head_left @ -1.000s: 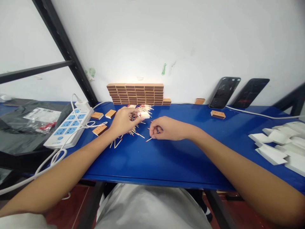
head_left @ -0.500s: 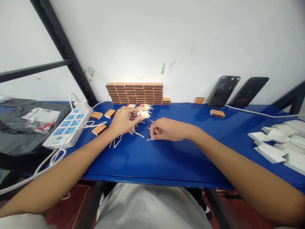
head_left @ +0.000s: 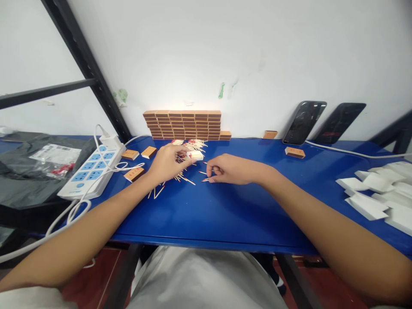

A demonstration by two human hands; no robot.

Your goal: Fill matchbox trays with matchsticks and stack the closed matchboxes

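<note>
My left hand (head_left: 170, 163) is closed around a small white matchbox tray (head_left: 195, 155) with red-tipped matches in it, held over the heap. Under and behind that hand spreads a pile of loose wooden matches (head_left: 197, 145), partly hidden by it. To the right, my right hand (head_left: 222, 168) is low over the blue tabletop, thumb and fingers pinched on a match (head_left: 205, 180) whose red head points left. Another match pokes out beside these fingers; whether it is held or lies on the table I cannot tell.
Stacked matchboxes (head_left: 183, 125) form a wall at the back. Loose matchboxes (head_left: 130, 155) lie near the power strip (head_left: 93, 167) and its white cables. Two phones (head_left: 304, 123) lean on the wall at right. White empty trays (head_left: 367, 205) are heaped at the right edge.
My right hand has shifted slightly right and away from me, with the match between its fingers. My left hand and the tray have barely moved.
</note>
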